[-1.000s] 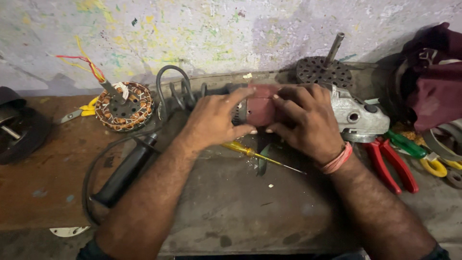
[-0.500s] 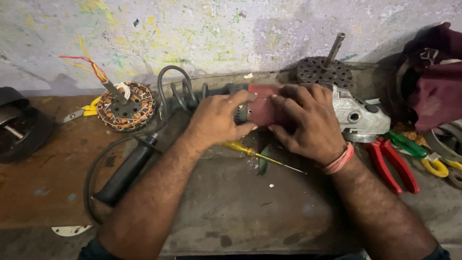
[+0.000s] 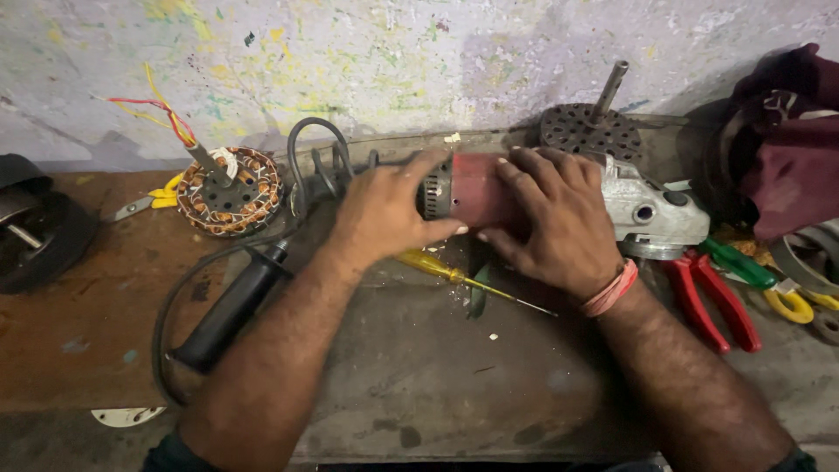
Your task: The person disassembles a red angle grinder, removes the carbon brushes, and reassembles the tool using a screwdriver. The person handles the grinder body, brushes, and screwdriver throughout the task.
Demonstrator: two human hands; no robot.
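Yellow-handled screwdriver (image 3: 446, 269) lies idle on the surface (image 3: 419, 385) just below both hands. Left hand (image 3: 384, 214) and right hand (image 3: 559, 218) clamped on the angle grinder (image 3: 472, 188); red body looks closed, probably early in teardown.

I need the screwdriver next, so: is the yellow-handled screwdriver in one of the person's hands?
No: the yellow-handled screwdriver lies on the bench below the angle grinder, while the left hand and right hand both grip the grinder's red body.
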